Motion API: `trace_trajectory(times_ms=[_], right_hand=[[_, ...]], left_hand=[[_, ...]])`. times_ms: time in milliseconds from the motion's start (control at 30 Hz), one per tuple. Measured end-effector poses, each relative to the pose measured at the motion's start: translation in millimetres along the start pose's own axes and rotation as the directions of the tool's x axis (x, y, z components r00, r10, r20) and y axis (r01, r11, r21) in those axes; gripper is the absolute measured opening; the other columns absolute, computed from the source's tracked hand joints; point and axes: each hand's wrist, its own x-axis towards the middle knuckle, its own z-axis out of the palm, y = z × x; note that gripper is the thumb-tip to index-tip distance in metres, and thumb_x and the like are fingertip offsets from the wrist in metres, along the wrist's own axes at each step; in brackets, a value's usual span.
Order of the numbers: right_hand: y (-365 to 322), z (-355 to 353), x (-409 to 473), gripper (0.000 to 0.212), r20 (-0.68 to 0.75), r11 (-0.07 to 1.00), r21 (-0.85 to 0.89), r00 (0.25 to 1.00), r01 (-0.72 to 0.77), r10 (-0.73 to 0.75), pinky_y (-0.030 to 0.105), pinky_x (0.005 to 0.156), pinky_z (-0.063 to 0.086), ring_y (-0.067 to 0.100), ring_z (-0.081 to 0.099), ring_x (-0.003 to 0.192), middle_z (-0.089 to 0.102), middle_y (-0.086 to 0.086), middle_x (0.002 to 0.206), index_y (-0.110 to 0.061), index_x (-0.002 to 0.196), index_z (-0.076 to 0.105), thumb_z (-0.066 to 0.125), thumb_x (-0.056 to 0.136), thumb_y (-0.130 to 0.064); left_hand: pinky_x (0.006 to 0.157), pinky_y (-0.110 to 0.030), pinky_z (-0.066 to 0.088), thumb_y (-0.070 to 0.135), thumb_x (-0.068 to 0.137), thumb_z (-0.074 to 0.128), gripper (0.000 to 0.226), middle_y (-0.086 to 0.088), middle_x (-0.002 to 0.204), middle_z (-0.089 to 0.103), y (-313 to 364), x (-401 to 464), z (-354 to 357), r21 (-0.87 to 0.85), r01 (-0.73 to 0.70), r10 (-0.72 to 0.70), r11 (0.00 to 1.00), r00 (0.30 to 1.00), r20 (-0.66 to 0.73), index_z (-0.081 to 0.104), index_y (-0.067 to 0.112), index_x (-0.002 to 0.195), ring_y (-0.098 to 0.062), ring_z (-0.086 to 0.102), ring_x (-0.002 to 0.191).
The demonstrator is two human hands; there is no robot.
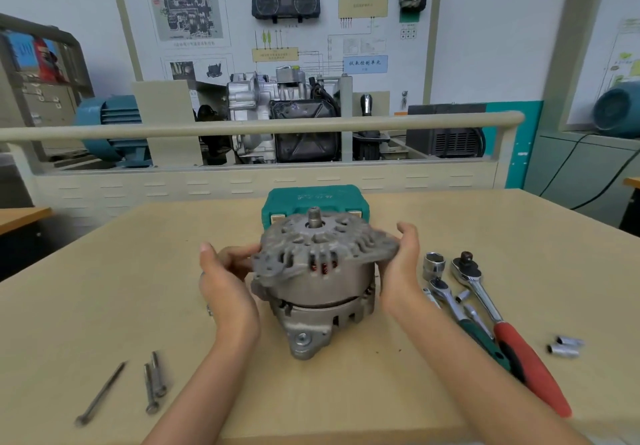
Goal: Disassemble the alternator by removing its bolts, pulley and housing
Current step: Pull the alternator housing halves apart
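So my table (346,392) is a plain tan one. The alternator (317,282) sits about mid-table, with a green tool case (313,199) right behind it at the far edge. Three long bolts (152,382) lie near the front-left. Off to the right: two ratchets (485,313), a big socket (434,264) and, I think, two small sockets (564,346).

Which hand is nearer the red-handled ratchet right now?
Right. The right hand grips the alternator's right side, just left of the red-handled ratchet; the left hand holds the far side.
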Motion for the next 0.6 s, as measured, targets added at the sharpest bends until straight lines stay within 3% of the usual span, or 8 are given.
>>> trace_trajectory(times_ms=[100, 167, 233, 300, 367, 433, 533, 600], right_hand=[[1, 4, 6, 0.057, -0.021, 0.984, 0.129, 0.991, -0.126, 0.13, 0.03, 0.076, 0.049, 0.023, 0.064, 0.088, 0.071, 0.009, 0.088, -0.015, 0.101, 0.067, 0.029, 0.092, -0.056], [11, 4, 5, 0.061, -0.016, 0.988, 0.145, 0.999, -0.045, 0.047, 0.032, 0.075, 0.05, 0.023, 0.066, 0.092, 0.072, 0.009, 0.096, -0.015, 0.107, 0.067, 0.027, 0.092, -0.059], [17, 1, 5, 0.062, -0.05, 0.979, 0.2, 0.998, 0.038, -0.028, 0.031, 0.071, 0.05, 0.02, 0.069, 0.086, 0.074, 0.006, 0.093, -0.015, 0.107, 0.068, 0.025, 0.093, -0.058], [16, 3, 6, 0.061, -0.049, 0.974, 0.224, 0.998, 0.037, -0.026, 0.028, 0.066, 0.049, 0.019, 0.069, 0.075, 0.074, 0.005, 0.08, -0.014, 0.093, 0.069, 0.024, 0.093, -0.057], [10, 9, 11, 0.054, -0.099, 0.99, 0.14, 0.994, -0.023, 0.037, 0.026, 0.064, 0.046, 0.019, 0.062, 0.068, 0.068, 0.005, 0.067, -0.014, 0.075, 0.062, 0.025, 0.094, -0.05], [1, 15, 18, 0.046, -0.198, 0.999, 0.041, 0.979, -0.035, 0.042, 0.025, 0.06, 0.044, 0.018, 0.055, 0.062, 0.06, 0.004, 0.064, -0.014, 0.067, 0.051, 0.026, 0.097, -0.038], [-5, 19, 16, 0.047, -0.259, 1.0, -0.004, 0.966, -0.015, 0.014, 0.027, 0.064, 0.047, 0.018, 0.058, 0.067, 0.063, 0.005, 0.072, -0.013, 0.073, 0.055, 0.026, 0.1, -0.037], [8, 16, 3, 0.051, -0.166, 0.998, -0.045, 0.984, 0.054, -0.061, 0.027, 0.073, 0.05, 0.015, 0.064, 0.079, 0.069, 0.002, 0.085, -0.015, 0.088, 0.064, 0.026, 0.099, -0.048]], left_hand=[[0.062, -0.023, 0.039, 0.021, 0.101, 0.041, 0.04, -0.004, 0.066, 0.048, -2, -1, 1, 0.043, -0.111, 0.111, 0.993, 0.994, 0.006, 0.045, 0.015, 0.062, -0.006, 0.044, 0.062], [0.081, -0.033, 0.044, 0.019, 0.099, 0.046, 0.025, -0.007, 0.086, 0.051, -1, 2, -1, 0.023, -0.093, 0.093, 0.995, 0.996, 0.014, 0.046, 0.019, 0.074, -0.012, 0.051, 0.08], [0.084, -0.032, 0.049, 0.017, 0.098, 0.049, 0.015, 0.002, 0.09, 0.058, -3, 4, -5, -0.043, -0.063, 0.063, 0.997, 0.998, 0.006, 0.048, 0.022, 0.083, -0.008, 0.061, 0.083], [0.087, -0.034, 0.05, 0.02, 0.096, 0.05, 0.004, 0.003, 0.099, 0.062, -7, 5, -5, -0.042, -0.03, 0.033, 0.999, 0.996, 0.077, 0.054, 0.02, 0.094, -0.011, 0.065, 0.094], [0.099, -0.045, 0.045, 0.029, 0.093, 0.051, 0.024, -0.006, 0.116, 0.062, -9, 1, -3, -0.033, 0.104, -0.095, 0.994, 0.976, 0.195, 0.058, 0.016, 0.112, -0.024, 0.06, 0.112], [0.104, -0.049, 0.042, 0.026, 0.095, 0.046, 0.022, -0.008, 0.124, 0.06, -11, 0, 0, -0.062, 0.158, -0.141, 0.985, 0.964, 0.224, 0.06, 0.024, 0.112, -0.027, 0.057, 0.117], [0.104, -0.048, 0.041, 0.022, 0.094, 0.044, 0.022, -0.006, 0.125, 0.06, -11, 0, 1, -0.045, 0.165, -0.155, 0.985, 0.975, 0.161, 0.061, 0.033, 0.104, -0.025, 0.056, 0.118], [0.105, -0.049, 0.041, 0.022, 0.094, 0.043, 0.021, -0.011, 0.124, 0.061, -10, 3, 2, -0.072, 0.212, -0.198, 0.975, 0.967, 0.161, 0.062, 0.026, 0.103, -0.029, 0.056, 0.117]])
